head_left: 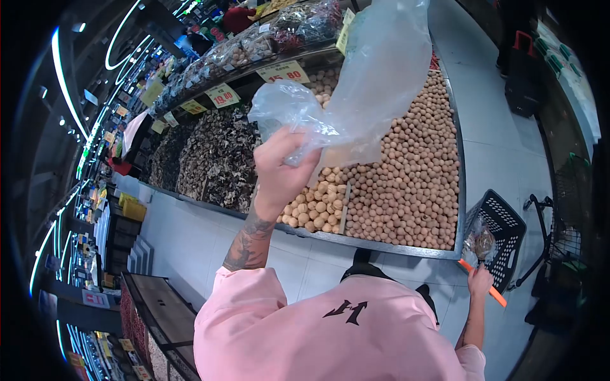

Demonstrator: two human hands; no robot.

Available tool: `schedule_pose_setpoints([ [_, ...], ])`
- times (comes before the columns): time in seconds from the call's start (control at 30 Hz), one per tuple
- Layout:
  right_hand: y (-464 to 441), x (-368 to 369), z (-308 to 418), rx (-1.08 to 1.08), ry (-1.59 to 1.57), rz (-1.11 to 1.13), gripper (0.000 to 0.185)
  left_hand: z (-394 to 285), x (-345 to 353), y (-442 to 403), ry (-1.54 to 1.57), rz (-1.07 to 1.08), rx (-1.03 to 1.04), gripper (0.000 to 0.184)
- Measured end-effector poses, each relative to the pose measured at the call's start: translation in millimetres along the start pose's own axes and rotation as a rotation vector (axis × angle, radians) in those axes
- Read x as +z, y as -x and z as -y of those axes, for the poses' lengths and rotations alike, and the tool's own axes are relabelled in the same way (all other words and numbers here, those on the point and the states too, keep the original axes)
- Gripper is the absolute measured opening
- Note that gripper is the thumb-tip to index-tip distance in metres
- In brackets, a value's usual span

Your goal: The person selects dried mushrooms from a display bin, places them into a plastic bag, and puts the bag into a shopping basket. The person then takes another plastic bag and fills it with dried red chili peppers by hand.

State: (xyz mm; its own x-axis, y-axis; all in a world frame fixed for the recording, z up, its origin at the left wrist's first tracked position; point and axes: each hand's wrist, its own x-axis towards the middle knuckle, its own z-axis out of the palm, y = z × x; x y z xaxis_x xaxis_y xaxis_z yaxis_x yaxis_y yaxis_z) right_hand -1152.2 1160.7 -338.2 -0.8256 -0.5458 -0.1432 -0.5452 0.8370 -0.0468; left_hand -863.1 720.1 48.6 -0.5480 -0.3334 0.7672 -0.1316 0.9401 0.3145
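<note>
My left hand [287, 166] is raised over the display bin, its fingers closed around the gathered middle of a clear plastic bag [387, 76]. The bag looks limp, and its loose ends spread upward and to the left. Below it lie walnuts [316, 206] and, to their right, small round brown nuts [406, 209] whose kind I cannot make out. Low at the right, my right hand [481, 280] grips the orange handle [497, 297] of a black shopping basket [513, 232]. Inside the basket sits a clear bag of brown goods [481, 243].
Dark dried fungus [216, 159] fills the bin further left. Price signs [222, 95] line the shelf above, which carries packaged goods [244, 54]. A dark wheeled basket [523, 92] with a red handle stands in the right aisle. A brown-topped stand [159, 308] is at lower left.
</note>
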Motion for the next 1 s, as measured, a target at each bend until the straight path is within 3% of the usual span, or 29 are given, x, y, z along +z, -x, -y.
schedule_pose_setpoints([
  [0.13,-31,-6,-39,-0.176,-0.077,0.010,0.031,-92,67,19,0.085,0.059,-0.051,0.014],
  [0.43,-58,-35,-90,-0.222,-0.099,0.072,0.057,-199,167,24,0.347,0.248,-0.269,0.014],
  [0.6,-86,-30,-114,-0.357,-0.079,0.014,0.055,-230,230,32,0.469,0.338,-0.348,0.015],
  [0.67,-106,-16,-122,-0.368,0.035,0.110,0.051,-235,258,31,0.589,0.380,-0.274,0.012],
  [0.73,-118,-10,-130,-0.548,-0.112,-0.235,0.051,-235,286,34,0.621,0.380,-0.317,0.013],
  [1.0,-183,-28,-143,-0.369,-0.175,-0.120,0.048,-229,358,40,0.815,0.440,-0.445,0.015],
])
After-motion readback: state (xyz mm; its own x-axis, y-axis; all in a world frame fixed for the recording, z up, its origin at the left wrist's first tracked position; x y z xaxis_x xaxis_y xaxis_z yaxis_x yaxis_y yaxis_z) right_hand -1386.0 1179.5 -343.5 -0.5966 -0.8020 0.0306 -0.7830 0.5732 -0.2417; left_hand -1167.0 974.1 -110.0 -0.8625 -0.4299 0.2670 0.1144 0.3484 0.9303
